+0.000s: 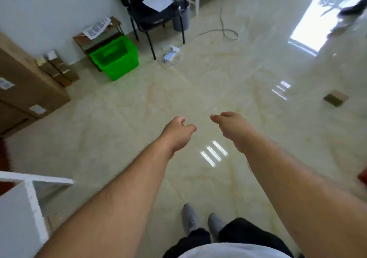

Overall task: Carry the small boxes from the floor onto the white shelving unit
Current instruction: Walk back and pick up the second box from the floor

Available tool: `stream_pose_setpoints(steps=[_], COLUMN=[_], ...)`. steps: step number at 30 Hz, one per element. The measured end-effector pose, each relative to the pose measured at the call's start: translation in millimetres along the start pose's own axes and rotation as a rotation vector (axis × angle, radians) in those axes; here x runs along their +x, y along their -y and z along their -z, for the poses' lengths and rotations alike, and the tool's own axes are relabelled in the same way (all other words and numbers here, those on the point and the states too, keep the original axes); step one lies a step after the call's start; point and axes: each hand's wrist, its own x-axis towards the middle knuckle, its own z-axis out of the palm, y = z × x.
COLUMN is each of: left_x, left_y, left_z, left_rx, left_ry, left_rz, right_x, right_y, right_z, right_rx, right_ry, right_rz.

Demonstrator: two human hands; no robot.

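Both hands (206, 128) empty, loosely curled

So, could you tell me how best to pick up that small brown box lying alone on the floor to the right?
Probably from above: the small brown box lies flat on the floor with bare floor around it. Fingers could pinch across its two long side edges. Both hands are empty.

Floor (198, 91): polished stone-look tile, high gloss, mirroring window light and ceiling lamps. Green crate (116, 57): smooth translucent plastic. Large cartons (25, 83): matt brown cardboard with white paper labels. Small box (335, 98): matt brown cardboard. Chair (151, 9): thin black metal legs, dark matt seat, white paper sheets on it. Shelving unit (21, 204): matt white painted board. Bucket (181, 15): grey plastic.
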Motion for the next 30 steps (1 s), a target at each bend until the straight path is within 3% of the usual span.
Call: stream_pose_setpoints(steps=[12, 21, 30], left_x=[76.8, 124.5, 188.1], left_y=[-123.1, -236.0, -319.3], left_z=[-127.1, -243.7, -314.5], left_rx=[0.196, 0.282, 0.348], left_ry=[0.32, 0.417, 0.502], left_rz=[-0.146, -0.195, -0.223], right_x=[52.2, 115.3, 168.2], right_y=[-22.5, -30.8, -15.2], right_z=[144.6, 284.7, 372.5], right_rx=[0.245, 0.366, 0.454], right_ry=[-0.258, -0.371, -0.42], right_rz=[-0.115, -0.129, -0.164])
